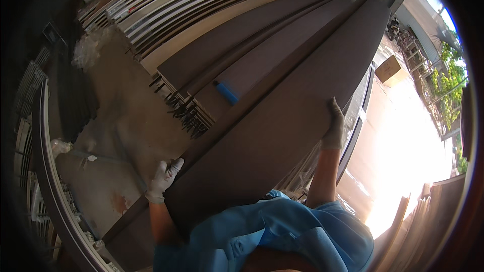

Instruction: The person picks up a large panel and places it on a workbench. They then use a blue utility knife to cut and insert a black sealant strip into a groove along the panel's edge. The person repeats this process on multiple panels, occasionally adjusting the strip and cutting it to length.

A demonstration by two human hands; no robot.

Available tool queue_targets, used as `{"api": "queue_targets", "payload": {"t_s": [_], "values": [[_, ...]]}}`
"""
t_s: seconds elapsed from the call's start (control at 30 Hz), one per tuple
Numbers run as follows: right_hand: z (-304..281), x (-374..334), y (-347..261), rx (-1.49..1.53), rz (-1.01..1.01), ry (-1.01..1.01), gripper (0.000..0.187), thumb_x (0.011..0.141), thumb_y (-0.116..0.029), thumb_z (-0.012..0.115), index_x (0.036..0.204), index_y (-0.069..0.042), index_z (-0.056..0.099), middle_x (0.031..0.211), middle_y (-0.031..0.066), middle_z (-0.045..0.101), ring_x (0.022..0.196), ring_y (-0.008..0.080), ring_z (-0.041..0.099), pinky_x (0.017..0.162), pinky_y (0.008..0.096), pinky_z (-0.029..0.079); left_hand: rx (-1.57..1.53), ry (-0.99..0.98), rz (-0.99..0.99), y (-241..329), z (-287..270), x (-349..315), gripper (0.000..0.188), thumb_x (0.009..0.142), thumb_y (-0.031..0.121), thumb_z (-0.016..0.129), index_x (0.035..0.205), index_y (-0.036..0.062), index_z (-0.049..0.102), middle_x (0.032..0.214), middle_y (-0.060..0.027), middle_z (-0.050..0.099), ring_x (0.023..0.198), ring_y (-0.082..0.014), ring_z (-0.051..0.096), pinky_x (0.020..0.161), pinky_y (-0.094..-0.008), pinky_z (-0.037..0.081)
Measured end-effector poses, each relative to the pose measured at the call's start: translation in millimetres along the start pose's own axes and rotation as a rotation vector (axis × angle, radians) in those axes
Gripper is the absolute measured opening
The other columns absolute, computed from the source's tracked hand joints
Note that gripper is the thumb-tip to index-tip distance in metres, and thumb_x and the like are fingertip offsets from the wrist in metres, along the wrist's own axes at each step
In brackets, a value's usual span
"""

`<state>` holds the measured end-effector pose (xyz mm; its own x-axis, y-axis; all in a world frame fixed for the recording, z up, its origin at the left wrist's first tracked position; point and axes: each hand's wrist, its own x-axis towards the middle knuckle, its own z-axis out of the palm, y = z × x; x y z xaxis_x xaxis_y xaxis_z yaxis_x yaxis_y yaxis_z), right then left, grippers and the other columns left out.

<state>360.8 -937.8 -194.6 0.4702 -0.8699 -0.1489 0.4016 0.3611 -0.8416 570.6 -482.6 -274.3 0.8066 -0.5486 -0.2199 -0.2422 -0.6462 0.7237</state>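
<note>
In front of me is a long, wide, dark brown panel point(282, 105), which looks like a door leaf with a stepped left edge. My left hand point(164, 178), in a pale glove, grips that left edge near its close end, the thumb over the top. Farther along, my right hand point(335, 127), gloved in grey, is on the right edge with its thumb up against the face. The fingers of both hands are partly hidden behind the panel. Its near end reaches my blue shirt.
Left of the panel lie more brown panels point(242, 40), with a small blue object point(226, 92) on them. Stacked light-edged boards point(191, 10) stand beyond. Long framed boards point(53, 186) line the far left. A cardboard box point(389, 71) sits on the sunlit ground at right.
</note>
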Motion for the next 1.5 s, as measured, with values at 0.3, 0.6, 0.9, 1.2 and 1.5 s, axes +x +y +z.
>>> {"api": "queue_targets", "payload": {"t_s": [0.3,0.6,0.9,1.2,1.5], "values": [[46.5,51.2,74.1,0.101,0.025,0.052,0.037,0.095,-0.021,0.069,0.12,0.004,0.061,0.107,0.0137,0.07,0.092,0.0233,0.07,0.081,0.0343,0.06,0.012,0.055,0.047,-15.9,-60.2,73.9,0.068,0.093,0.059,0.063,0.071,-0.0046,0.056,0.066,-0.022,0.059,0.065,-0.0313,0.061,0.065,-0.0409,0.048],[145.3,73.1,131.7,0.052,0.093,0.154,0.034,0.094,-0.021,0.07,0.116,0.003,0.059,0.105,0.0145,0.068,0.093,0.0238,0.069,0.079,0.0372,0.059,0.157,-0.069,0.041,-62.5,-135.2,160.4,0.068,0.095,0.059,0.058,0.078,-0.0067,0.064,0.069,-0.026,0.061,0.067,-0.0374,0.064,0.065,-0.045,0.047],[207.0,106.6,169.0,0.06,0.124,0.117,0.037,0.094,-0.022,0.071,0.118,0.003,0.056,0.105,0.0159,0.067,0.092,0.0246,0.07,0.078,0.0379,0.061,0.065,-0.083,-0.059,-81.1,-173.5,194.6,0.065,0.096,0.056,0.059,0.094,-0.008,0.068,0.086,-0.0286,0.067,0.085,-0.0391,0.068,0.076,-0.0448,0.05],[246.0,140.1,201.1,0.117,0.245,0.034,0.045,0.094,-0.025,0.073,0.121,0.004,0.052,0.107,0.0164,0.066,0.092,0.0242,0.07,0.078,0.0388,0.062,0.029,0.024,-0.172,-112.1,-192.4,207.5,0.063,0.095,0.054,0.064,0.096,-0.0084,0.067,0.093,-0.0264,0.069,0.09,-0.0323,0.066,0.083,-0.0417,0.05],[276.3,163.1,229.3,0.009,0.316,0.106,0.039,0.096,-0.033,0.069,0.112,0.003,0.064,0.101,0.0122,0.07,0.089,0.0206,0.07,0.079,0.0356,0.06,0.126,0.05,-0.196,-119.3,-208.6,227.8,0.065,0.095,0.055,0.063,0.096,-0.0092,0.067,0.094,-0.0258,0.069,0.093,-0.0322,0.066,0.085,-0.0396,0.049]]}}
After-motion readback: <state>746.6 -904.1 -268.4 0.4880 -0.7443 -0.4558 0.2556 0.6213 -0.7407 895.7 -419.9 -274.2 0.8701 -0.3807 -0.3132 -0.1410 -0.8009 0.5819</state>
